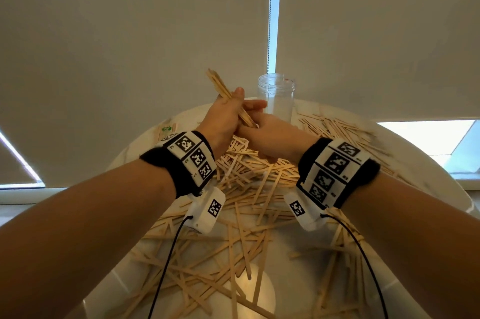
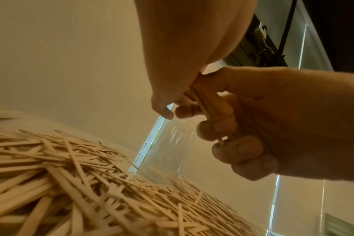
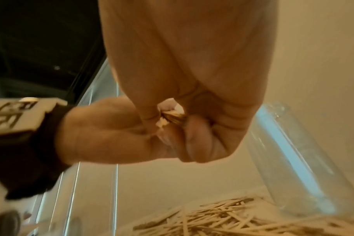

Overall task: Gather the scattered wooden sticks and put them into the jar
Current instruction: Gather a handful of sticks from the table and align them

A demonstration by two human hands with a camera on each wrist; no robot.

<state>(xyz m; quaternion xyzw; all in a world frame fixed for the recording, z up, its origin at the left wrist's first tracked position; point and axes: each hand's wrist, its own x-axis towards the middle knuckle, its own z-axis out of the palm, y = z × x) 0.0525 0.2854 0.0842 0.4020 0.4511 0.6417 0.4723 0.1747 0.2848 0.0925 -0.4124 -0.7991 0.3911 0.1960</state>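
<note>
White blinds hang behind the round bench (image 1: pixel 428 162), where wooden sticks (image 1: pixel 246 214) lie scattered, the clear jar (image 1: pixel 276 96) looks empty, and both hands (image 1: pixel 226 121) (image 1: pixel 272 134) pinch one small bundle (image 1: pixel 220 87) beside it.

1 clear jar (image 1: pixel 276 96), 2 hands, 1 bundle of sticks (image 1: pixel 228 96) in them, and loose sticks (image 1: pixel 249 204) beyond counting on 1 worktop (image 1: pixel 415 162).
</note>
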